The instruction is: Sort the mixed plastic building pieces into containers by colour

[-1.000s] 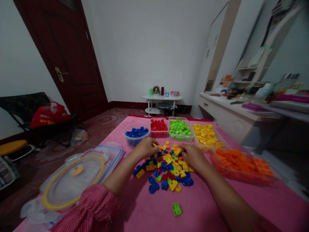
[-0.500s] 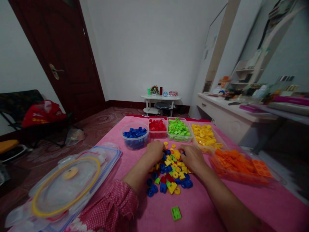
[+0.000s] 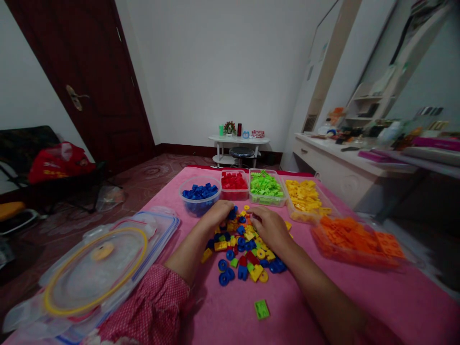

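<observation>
A heap of mixed plastic bricks (image 3: 246, 251), blue, yellow, red and green, lies on the pink table cover (image 3: 294, 306). My left hand (image 3: 216, 213) rests on the heap's far left side, fingers curled round small pieces beside a blue brick. My right hand (image 3: 268, 227) lies knuckles-up on the heap's far right part, fingers bent down into the bricks; what they hold is hidden. Behind the heap stand a round tub of blue bricks (image 3: 200, 195), a box of red bricks (image 3: 234, 183), a box of green bricks (image 3: 266, 186) and a tray of yellow bricks (image 3: 305, 199).
An orange brick pile in a clear tray (image 3: 354, 239) sits at the right. Stacked clear lids (image 3: 97, 261) lie at the left. One green brick (image 3: 262, 309) lies alone near me. A dark door (image 3: 82, 81), a small white table (image 3: 239, 146) and a desk (image 3: 338, 165) surround the table.
Both hands have drawn closer together over the far part of the heap. My left hand went right and then back left; the right hand moved left. The camera tilted slightly.
</observation>
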Tool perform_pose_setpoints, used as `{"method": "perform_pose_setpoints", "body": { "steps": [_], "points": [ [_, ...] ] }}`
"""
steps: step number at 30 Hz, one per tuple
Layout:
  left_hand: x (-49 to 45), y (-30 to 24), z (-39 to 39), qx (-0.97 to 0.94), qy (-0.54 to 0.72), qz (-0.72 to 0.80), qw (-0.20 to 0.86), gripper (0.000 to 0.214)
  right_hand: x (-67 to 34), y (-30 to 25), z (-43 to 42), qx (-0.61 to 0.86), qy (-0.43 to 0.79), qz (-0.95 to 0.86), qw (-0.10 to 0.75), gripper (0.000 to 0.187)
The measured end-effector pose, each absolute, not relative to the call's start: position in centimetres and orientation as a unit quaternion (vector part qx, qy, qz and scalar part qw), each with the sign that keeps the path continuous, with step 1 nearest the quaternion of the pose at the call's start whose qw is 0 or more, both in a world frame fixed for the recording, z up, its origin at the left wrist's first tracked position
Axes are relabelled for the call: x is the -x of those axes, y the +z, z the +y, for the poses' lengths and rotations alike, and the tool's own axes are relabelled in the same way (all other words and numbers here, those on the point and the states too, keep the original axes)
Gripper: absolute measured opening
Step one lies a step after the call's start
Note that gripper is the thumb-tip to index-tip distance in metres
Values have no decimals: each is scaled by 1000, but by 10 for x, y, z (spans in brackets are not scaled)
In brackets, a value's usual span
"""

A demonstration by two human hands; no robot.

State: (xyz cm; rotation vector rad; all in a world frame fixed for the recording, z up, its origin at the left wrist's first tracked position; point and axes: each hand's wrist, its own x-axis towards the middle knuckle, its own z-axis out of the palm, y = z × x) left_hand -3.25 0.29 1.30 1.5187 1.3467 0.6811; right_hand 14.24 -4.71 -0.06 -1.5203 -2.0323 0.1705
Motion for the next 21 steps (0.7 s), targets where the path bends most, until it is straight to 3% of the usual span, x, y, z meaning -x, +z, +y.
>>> {"method": "perform_pose_setpoints", "body": {
  "steps": [5,7,10,14,17,21],
  "points": [
    [37,17,-1,-554,250,503,614,40,-141,0,-45,567,69,-774,273,28],
    [38,18,-2,-571,245,478,621,41,-144,6,-44,563,76,-775,277,27],
    [38,19,-3,-660,217,476,539,31,-153,24,-47,568,87,-778,253,27],
    [35,21,-8,-765,160,492,383,15,-173,56,-64,581,134,-796,103,21],
    [34,23,-11,-821,121,481,283,20,-183,68,-82,599,171,-783,2,18],
    [32,22,-14,-864,91,446,217,25,-171,65,-98,643,272,-715,-39,20]
  ]
}}
